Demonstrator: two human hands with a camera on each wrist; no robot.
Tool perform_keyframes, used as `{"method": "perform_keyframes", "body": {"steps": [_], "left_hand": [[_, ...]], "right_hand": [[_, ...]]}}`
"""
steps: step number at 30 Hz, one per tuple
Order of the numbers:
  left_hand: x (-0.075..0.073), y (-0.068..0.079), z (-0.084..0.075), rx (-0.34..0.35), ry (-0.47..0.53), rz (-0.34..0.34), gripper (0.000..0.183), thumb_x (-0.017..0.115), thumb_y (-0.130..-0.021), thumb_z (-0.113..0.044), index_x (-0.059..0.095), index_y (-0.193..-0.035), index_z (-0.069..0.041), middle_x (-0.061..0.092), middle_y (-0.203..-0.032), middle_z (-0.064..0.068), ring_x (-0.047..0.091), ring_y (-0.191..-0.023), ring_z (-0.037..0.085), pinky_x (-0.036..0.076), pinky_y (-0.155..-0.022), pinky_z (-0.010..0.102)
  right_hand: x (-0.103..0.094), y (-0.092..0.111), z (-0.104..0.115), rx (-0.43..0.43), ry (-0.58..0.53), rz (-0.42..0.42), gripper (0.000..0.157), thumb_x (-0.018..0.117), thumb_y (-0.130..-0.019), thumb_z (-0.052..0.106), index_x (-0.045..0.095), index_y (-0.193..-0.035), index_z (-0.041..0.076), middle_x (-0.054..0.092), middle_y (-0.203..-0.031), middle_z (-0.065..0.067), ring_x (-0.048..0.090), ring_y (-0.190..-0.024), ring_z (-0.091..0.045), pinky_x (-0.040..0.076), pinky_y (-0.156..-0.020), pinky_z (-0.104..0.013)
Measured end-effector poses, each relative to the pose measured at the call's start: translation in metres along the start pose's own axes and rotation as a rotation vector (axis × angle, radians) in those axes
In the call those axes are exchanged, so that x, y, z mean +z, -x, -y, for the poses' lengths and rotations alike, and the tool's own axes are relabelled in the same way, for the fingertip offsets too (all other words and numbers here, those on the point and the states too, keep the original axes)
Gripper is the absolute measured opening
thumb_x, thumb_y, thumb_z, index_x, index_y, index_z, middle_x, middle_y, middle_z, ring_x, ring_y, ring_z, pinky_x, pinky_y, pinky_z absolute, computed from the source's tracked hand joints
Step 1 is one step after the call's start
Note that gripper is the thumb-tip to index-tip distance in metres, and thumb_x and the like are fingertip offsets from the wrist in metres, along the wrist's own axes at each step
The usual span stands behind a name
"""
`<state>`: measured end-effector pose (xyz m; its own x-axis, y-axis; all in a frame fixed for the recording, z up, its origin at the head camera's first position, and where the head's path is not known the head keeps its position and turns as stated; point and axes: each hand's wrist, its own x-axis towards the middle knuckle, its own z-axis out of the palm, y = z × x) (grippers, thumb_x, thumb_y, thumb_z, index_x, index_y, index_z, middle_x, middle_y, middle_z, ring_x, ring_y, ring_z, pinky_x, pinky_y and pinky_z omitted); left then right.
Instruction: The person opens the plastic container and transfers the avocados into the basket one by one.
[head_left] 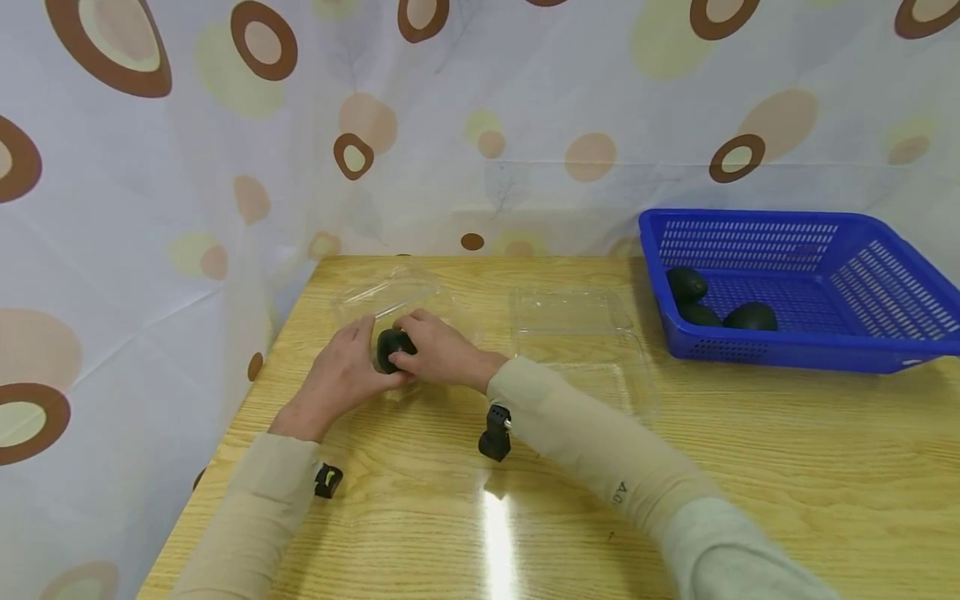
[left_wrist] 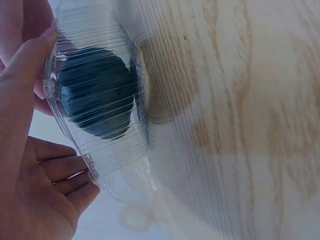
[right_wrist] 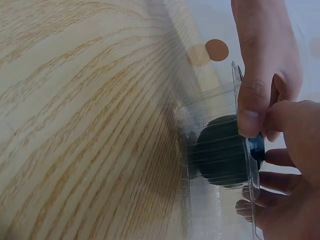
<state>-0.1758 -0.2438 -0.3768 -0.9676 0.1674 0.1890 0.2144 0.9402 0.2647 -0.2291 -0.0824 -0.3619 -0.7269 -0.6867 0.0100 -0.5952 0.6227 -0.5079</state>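
A dark green avocado sits in a clear plastic clamshell box at the table's left side. The box's lid is folded back, away from me. My right hand holds the avocado from the right, thumb in front and fingers behind. From the left, my left hand grips the box, its thumb on the near rim and its fingers by the far wall. Seen through the ribbed plastic, the avocado is low in the box; the right fingers partly hide its top.
A second clear clamshell lies open to the right. Beyond it stands a blue plastic basket with three avocados at its left end. A patterned cloth hangs along the back and left edges of the wooden table.
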Motion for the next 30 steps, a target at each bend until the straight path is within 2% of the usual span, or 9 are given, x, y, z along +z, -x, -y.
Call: {"method": "perform_keyframes", "body": {"steps": [2,8,12,18,30], "left_hand": [[0.000,0.000,0.000,-0.006,0.000,0.007,0.091,0.056,-0.068,-0.070,0.035,-0.124,0.000,0.050,-0.106,0.014,0.050,-0.093,0.028,0.047,-0.075,0.040],[0.001,0.000,0.000,-0.046,0.023,0.041,0.092,0.062,-0.070,-0.060,0.031,-0.132,0.000,0.046,-0.122,0.018,0.047,-0.108,0.032,0.045,-0.084,0.044],[0.002,0.000,0.000,-0.047,0.032,0.040,0.089,0.062,-0.070,-0.060,0.033,-0.130,-0.001,0.048,-0.118,0.016,0.048,-0.105,0.031,0.045,-0.082,0.043],[0.001,0.000,0.000,-0.014,0.034,0.020,0.086,0.059,-0.068,-0.067,0.037,-0.121,-0.003,0.051,-0.108,0.014,0.050,-0.097,0.028,0.046,-0.077,0.041],[0.001,-0.001,0.000,-0.003,0.017,0.003,0.084,0.061,-0.067,-0.066,0.039,-0.118,-0.003,0.051,-0.106,0.014,0.051,-0.096,0.028,0.046,-0.077,0.040]], "right_hand": [[0.003,-0.003,0.000,0.011,-0.009,0.007,0.046,0.053,-0.089,0.033,0.045,-0.127,0.009,0.045,-0.126,-0.008,0.052,-0.097,-0.015,0.048,-0.083,-0.027],[0.008,-0.010,0.001,0.018,-0.002,0.043,0.047,0.055,-0.088,0.035,0.046,-0.127,0.011,0.050,-0.121,-0.005,0.052,-0.097,-0.014,0.047,-0.083,-0.028],[0.007,-0.015,0.000,0.008,0.014,0.056,0.048,0.058,-0.086,0.035,0.047,-0.126,0.010,0.054,-0.115,-0.003,0.053,-0.095,-0.013,0.047,-0.082,-0.028],[0.005,-0.021,-0.004,0.023,0.007,0.065,0.050,0.061,-0.082,0.034,0.048,-0.124,0.009,0.057,-0.108,-0.002,0.054,-0.087,-0.012,0.047,-0.075,-0.025],[0.008,-0.028,-0.007,-0.005,0.053,0.074,0.053,0.058,-0.084,0.031,0.044,-0.130,0.009,0.057,-0.113,-0.004,0.055,-0.091,-0.013,0.047,-0.079,-0.026]]}}
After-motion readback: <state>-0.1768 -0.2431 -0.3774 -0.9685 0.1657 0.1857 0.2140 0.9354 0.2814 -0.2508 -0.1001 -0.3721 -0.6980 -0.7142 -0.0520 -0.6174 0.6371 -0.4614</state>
